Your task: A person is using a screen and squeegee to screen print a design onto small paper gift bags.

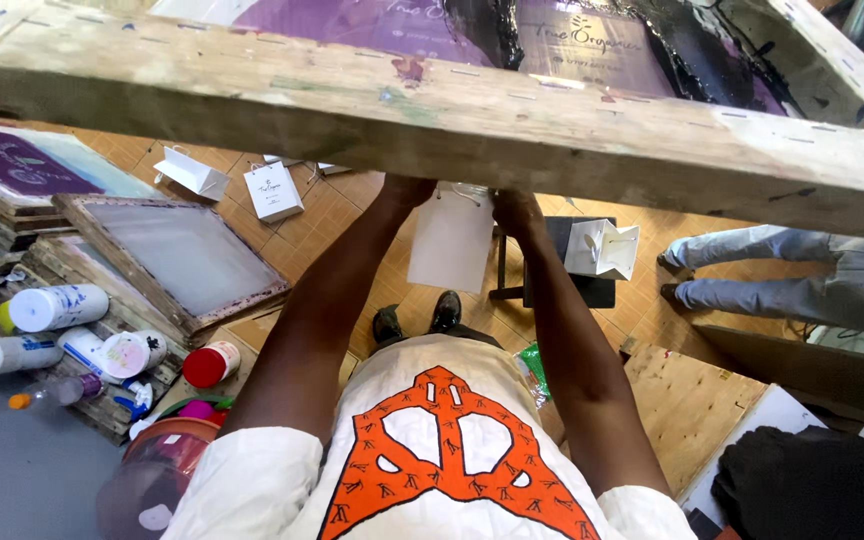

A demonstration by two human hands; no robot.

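Both my arms reach forward under a raised wooden screen-printing frame [452, 115] with a purple mesh [372, 25]. My left hand [405, 191] and my right hand [516, 212] grip the top corners of a white paper bag [450, 245] that hangs between them above the tiled floor. The frame's lower bar hides my fingertips. My black shoes [417, 320] show below the bag.
More mesh screens [177, 255] lie stacked at the left beside bottles [57, 305] and a red-lidded jar [210, 365]. White bags [274, 190] stand on the floor. A black stool [562, 265] carries another bag [602, 250]. Another person's legs [782, 275] are at the right, near a wooden board [682, 400].
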